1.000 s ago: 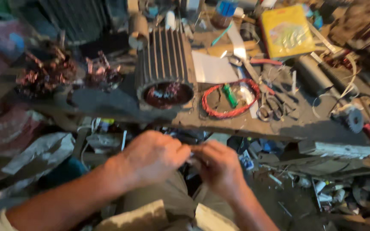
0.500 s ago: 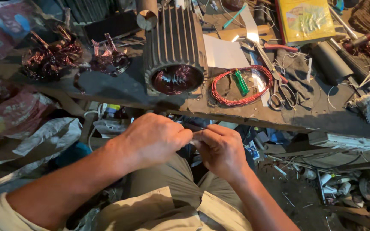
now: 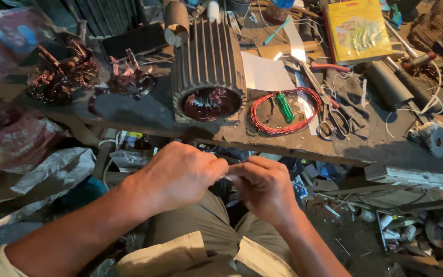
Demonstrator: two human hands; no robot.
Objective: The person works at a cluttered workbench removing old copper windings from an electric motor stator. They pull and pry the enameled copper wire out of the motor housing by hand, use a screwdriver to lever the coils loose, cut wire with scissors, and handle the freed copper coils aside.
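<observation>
My left hand (image 3: 178, 177) and my right hand (image 3: 262, 184) meet fingertip to fingertip above my lap, just below the front edge of the workbench (image 3: 303, 146). Both are curled shut and pinch something small and thin between them; it is hidden by the fingers. Straight ahead on the bench lies a ribbed grey motor stator (image 3: 208, 69) with copper windings showing in its open end. To its right lies a loop of red wire (image 3: 283, 110) with a green-handled tool (image 3: 284, 106) inside it.
Removed copper coils (image 3: 62, 77) lie at the bench's left. Scissors (image 3: 329, 120), white paper (image 3: 267, 72), a yellow box (image 3: 357, 28) and dark cylinders (image 3: 388, 82) crowd the right. A cardboard tube (image 3: 176, 23) stands behind the stator. Scrap litters the floor (image 3: 396, 225) on the right.
The view has shifted a little, so the bench sits slightly higher and the stator more central. My hands stay together at the same spot, fingers working at the small thing.
</observation>
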